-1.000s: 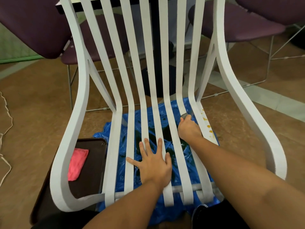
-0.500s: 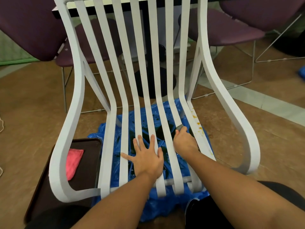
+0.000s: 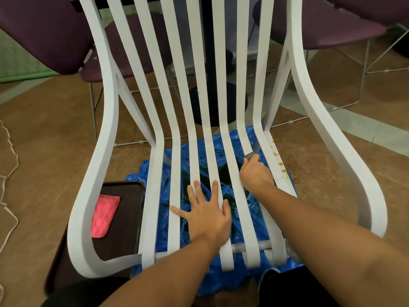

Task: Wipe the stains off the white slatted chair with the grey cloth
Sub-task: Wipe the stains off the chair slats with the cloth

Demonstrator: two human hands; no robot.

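Note:
The white slatted chair point(image 3: 174, 138) fills the view, its seat slats running toward me. My left hand point(image 3: 207, 214) lies flat with spread fingers on the middle seat slats. My right hand point(image 3: 255, 172) grips the grey cloth point(image 3: 250, 155), of which only a small bunched end shows past my knuckles, against a slat right of centre. Orange stains point(image 3: 279, 163) dot the rightmost seat slat, just right of my right hand.
A blue plastic sheet point(image 3: 247, 209) lies on the brown floor under the seat. A dark tray point(image 3: 124, 218) with a pink cloth point(image 3: 104, 214) sits at the left. Purple chairs point(image 3: 44, 32) and a black table pedestal point(image 3: 218, 103) stand behind. A white cord point(image 3: 8, 189) trails at far left.
My right hand with the cloth slid toward me along the slat, then away again. My left hand stays flat on the seat. The view shifted.

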